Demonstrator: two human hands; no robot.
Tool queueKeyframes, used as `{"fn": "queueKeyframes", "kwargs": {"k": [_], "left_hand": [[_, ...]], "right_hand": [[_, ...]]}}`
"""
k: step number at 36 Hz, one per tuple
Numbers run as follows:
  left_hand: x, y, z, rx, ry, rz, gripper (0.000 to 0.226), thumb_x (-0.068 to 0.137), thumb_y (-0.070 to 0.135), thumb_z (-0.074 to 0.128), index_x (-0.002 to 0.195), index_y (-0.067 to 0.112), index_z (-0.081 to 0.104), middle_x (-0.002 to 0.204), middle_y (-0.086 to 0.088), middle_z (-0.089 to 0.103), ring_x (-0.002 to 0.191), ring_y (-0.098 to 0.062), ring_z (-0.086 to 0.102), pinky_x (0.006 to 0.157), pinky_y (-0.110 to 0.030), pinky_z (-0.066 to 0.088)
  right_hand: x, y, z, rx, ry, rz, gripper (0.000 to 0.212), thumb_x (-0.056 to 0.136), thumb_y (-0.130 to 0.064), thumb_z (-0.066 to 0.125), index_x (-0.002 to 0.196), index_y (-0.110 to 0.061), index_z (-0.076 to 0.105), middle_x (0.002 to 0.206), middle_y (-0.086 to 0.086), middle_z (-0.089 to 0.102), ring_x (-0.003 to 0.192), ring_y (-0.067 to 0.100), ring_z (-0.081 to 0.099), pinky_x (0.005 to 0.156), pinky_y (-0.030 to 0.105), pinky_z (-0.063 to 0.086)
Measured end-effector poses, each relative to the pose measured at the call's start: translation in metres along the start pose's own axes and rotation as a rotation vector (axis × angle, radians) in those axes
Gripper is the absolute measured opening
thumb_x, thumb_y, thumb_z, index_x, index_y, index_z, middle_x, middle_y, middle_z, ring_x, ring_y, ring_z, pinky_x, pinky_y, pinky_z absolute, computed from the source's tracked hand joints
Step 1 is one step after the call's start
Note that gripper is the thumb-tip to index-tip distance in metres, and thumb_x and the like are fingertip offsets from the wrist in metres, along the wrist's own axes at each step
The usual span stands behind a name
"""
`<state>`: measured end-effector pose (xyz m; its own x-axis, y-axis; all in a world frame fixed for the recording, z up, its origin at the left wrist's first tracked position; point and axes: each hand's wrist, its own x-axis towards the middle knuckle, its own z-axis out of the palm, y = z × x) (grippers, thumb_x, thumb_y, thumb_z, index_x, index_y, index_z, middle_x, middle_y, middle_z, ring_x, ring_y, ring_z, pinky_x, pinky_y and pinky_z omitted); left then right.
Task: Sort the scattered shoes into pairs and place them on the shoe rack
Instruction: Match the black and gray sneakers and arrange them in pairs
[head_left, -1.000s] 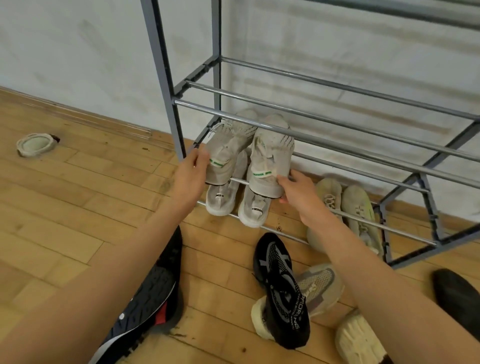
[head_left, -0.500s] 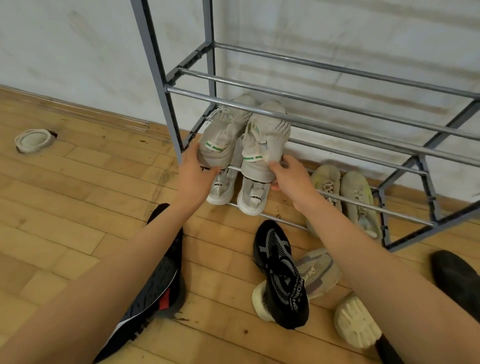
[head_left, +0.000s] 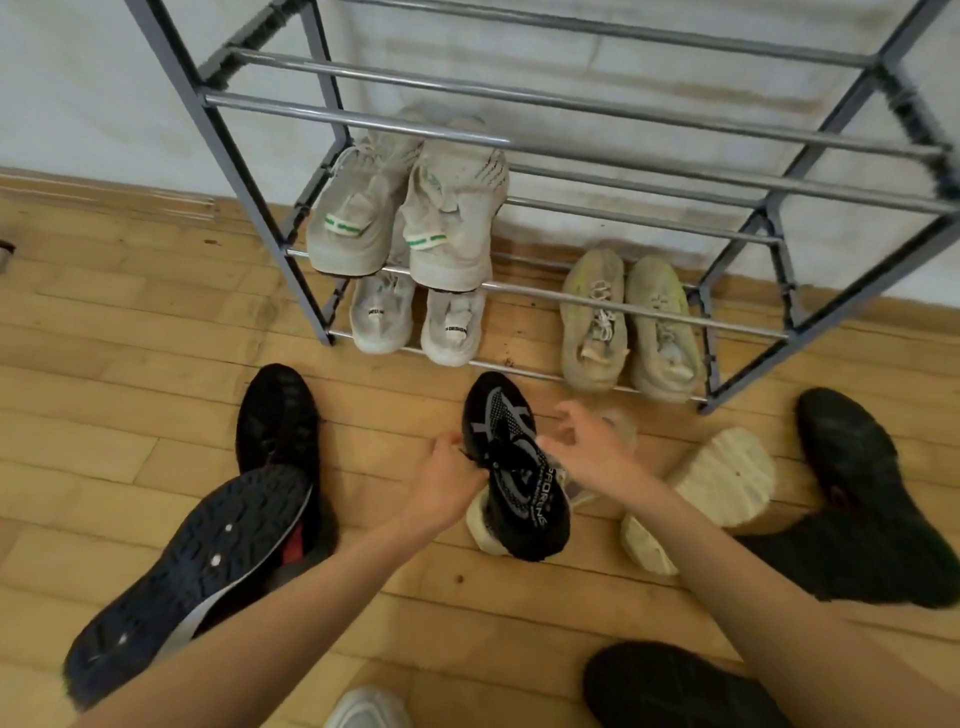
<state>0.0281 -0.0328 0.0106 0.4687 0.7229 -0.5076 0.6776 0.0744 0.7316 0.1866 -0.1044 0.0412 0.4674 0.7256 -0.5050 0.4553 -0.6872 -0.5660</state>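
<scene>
The black knit shoe (head_left: 511, 467) lies on the wood floor (head_left: 130, 405) just in front of the shoe rack (head_left: 571, 104); its long side runs from far to near, leaning a bit to the right; its toe points at the rack and its heel points back at the person; it lies on top of a pale shoe (head_left: 483, 525) that peeks out under it. The left hand (head_left: 447, 478) is at the shoe's left side, fingers curled in and touching its edge; the right hand (head_left: 587, 447) is at its right side, fingers bent and a little apart; I cannot tell if it grips the shoe yet.

The rack stands against the white wall (head_left: 78, 78); its low front bar (head_left: 597, 301) is right behind the shoe; a white pair with green tabs (head_left: 405, 218) sits on the second shelf at the left; a small white pair (head_left: 415, 317) sits under it; a tan pair (head_left: 634, 327) sits low on the right; the rest of the second shelf is bare bars, and so is the shelf above.

The floor is crowded near the hands; a dark shoe on its side (head_left: 208, 566) shows its sole at the left, lying partly over a black shoe (head_left: 278, 415); a cream sole (head_left: 717, 483) and more black shoes (head_left: 857, 493) lie at the right; open floor is at the far left.
</scene>
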Motion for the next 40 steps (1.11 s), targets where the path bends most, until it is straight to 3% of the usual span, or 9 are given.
{"fn": "queueKeyframes", "kwargs": {"k": [6,11,15,18,22,25,31,36,40], "left_hand": [[-0.004,-0.008,0.023,-0.183,-0.102,-0.183,0.052,0.090,0.029,0.060,0.133,0.011,0.039,0.117,-0.002,0.057,0.107,-0.017,0.055,0.085,-0.027,0.045],[-0.002,-0.006,0.026,-0.303,-0.099,-0.165,0.053,0.083,0.001,0.064,0.131,0.006,0.043,0.116,-0.008,0.060,0.111,-0.021,0.057,0.089,-0.029,0.047],[-0.012,-0.006,0.028,-0.412,-0.087,-0.157,0.056,0.082,-0.007,0.061,0.133,0.005,0.041,0.112,-0.006,0.058,0.104,-0.019,0.057,0.084,-0.029,0.048],[-0.023,-0.007,0.033,-0.443,-0.126,-0.137,0.062,0.079,-0.009,0.063,0.133,0.009,0.039,0.112,-0.003,0.057,0.107,-0.019,0.057,0.083,-0.033,0.053],[-0.040,-0.002,0.045,-0.362,-0.171,-0.022,0.070,0.073,-0.011,0.066,0.132,0.015,0.041,0.115,0.002,0.057,0.105,-0.009,0.055,0.081,-0.025,0.051],[-0.046,0.006,0.058,-0.273,-0.224,0.049,0.075,0.072,-0.011,0.067,0.135,0.020,0.040,0.116,0.003,0.056,0.109,-0.010,0.053,0.093,-0.032,0.050],[-0.052,0.017,0.097,-0.176,-0.370,0.056,0.069,0.076,-0.011,0.063,0.137,0.013,0.042,0.110,0.004,0.057,0.107,-0.011,0.053,0.093,-0.028,0.047],[-0.062,0.013,0.130,-0.104,-0.413,0.048,0.074,0.079,-0.012,0.062,0.142,0.016,0.036,0.126,0.000,0.054,0.110,-0.011,0.050,0.088,-0.024,0.046],[-0.060,0.007,0.128,-0.040,-0.361,0.087,0.075,0.079,-0.005,0.065,0.143,0.020,0.036,0.135,0.003,0.051,0.125,-0.013,0.046,0.100,-0.030,0.042]], "right_hand": [[-0.003,0.033,0.016,0.053,-0.133,0.101,0.049,0.095,-0.041,0.050,0.135,-0.013,0.046,0.133,0.007,0.054,0.118,0.023,0.054,0.091,0.032,0.047],[-0.008,0.042,0.022,0.340,-0.212,0.130,0.036,0.096,-0.025,0.052,0.130,-0.013,0.053,0.124,0.011,0.060,0.109,0.026,0.061,0.093,0.043,0.053],[-0.019,0.052,0.016,0.492,-0.278,0.139,0.019,0.097,-0.018,0.051,0.115,-0.019,0.057,0.113,0.007,0.064,0.100,0.022,0.063,0.088,0.036,0.053],[-0.031,0.064,0.010,0.509,-0.275,0.128,0.030,0.094,-0.018,0.055,0.124,-0.017,0.054,0.117,0.008,0.062,0.104,0.024,0.063,0.086,0.036,0.054],[-0.054,0.083,0.004,0.498,-0.292,0.121,0.053,0.088,-0.015,0.065,0.135,-0.022,0.043,0.119,0.004,0.061,0.104,0.019,0.062,0.084,0.032,0.055],[-0.068,0.101,-0.003,0.531,-0.276,0.176,0.045,0.088,-0.009,0.064,0.130,-0.015,0.048,0.120,0.008,0.062,0.108,0.023,0.062,0.090,0.036,0.054],[-0.093,0.143,-0.019,0.501,-0.238,0.254,0.032,0.088,-0.016,0.065,0.120,-0.012,0.061,0.118,0.009,0.066,0.107,0.022,0.062,0.089,0.034,0.053],[-0.110,0.165,-0.020,0.533,-0.218,0.313,0.043,0.090,-0.019,0.063,0.132,-0.014,0.053,0.117,-0.002,0.059,0.099,0.012,0.058,0.078,0.025,0.051],[-0.113,0.166,-0.005,0.710,-0.163,0.307,0.043,0.088,-0.016,0.065,0.127,-0.019,0.048,0.122,0.003,0.058,0.104,0.016,0.060,0.084,0.032,0.054]]}}
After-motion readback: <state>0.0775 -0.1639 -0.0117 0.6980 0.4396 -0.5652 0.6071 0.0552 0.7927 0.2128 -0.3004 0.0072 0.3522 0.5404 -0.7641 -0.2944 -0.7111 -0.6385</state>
